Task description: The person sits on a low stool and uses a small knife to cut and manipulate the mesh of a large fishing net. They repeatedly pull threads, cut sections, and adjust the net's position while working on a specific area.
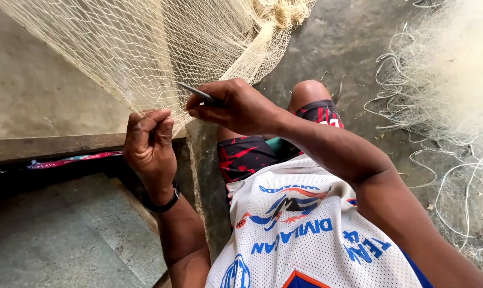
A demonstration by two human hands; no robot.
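Net (pixel 145 48) stays taut if your left hand (pixel 149 141) keeps its fist clamped on the mesh while your right hand (pixel 238 106), fingers pinched on the needle (pixel 199 94), works slowly.

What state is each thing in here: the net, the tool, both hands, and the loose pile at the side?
Fishing net: stretched taut, bunched at the top.
Left hand: closed, gripping the net's edge.
Right hand: closed, pinching the needle.
Netting needle: held, tip at the mesh.
Loose netting: heaped on the floor, untouched.
Wristband: worn on the left wrist.
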